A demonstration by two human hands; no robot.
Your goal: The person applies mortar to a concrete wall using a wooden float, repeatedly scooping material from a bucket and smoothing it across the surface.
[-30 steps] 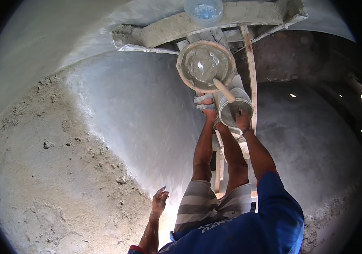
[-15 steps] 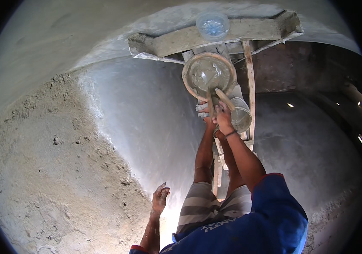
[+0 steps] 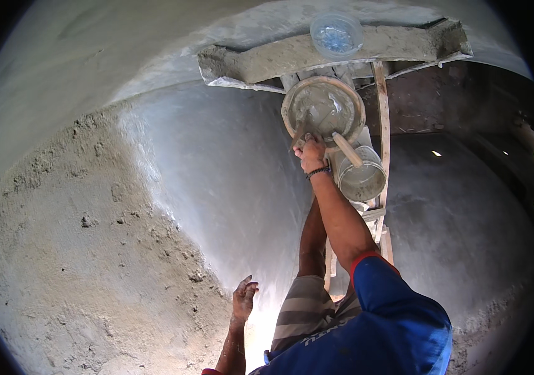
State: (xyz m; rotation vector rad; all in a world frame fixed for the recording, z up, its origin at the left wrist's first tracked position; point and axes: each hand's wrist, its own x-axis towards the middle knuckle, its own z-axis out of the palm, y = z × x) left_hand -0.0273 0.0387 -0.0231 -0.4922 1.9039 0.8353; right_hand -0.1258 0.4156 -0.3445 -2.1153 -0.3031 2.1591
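Right hand grips a flat tool at the basin's near rim

Pale lettering (image 3: 323, 335) crosses the blue shirt (image 3: 373, 337), partly lost in its folds; striped shorts (image 3: 303, 307) show beneath it; the round basin (image 3: 286, 107) has an orange-brown rim and holds wet grey mortar (image 3: 337, 105); the right hand (image 3: 311, 154), a dark bracelet (image 3: 319, 172) at its wrist, is closed around a flat tool (image 3: 299, 130) coated in grey, which slants over the basin's near-left edge; the left hand (image 3: 244, 299) is open, its smeared fingers loosely bent, low down and well apart from the basin; between the two hands stretches the smooth grey wall (image 3: 217, 162), bordered on the left by rough, crumbly plaster (image 3: 104, 269)

Close on the right of the gripping hand, a wooden handle (image 3: 348, 150) lies across the basin's rim and juts over the bucket (image 3: 374, 160), whose inside is streaked with grey; an upright wooden pole (image 3: 383, 119) runs just beside both vessels, hemming in that side; beyond the basin a wide, crusted board (image 3: 273, 62) with raised ends closes off the far side, and a clear tub (image 3: 312, 39) with something blue inside stands at it
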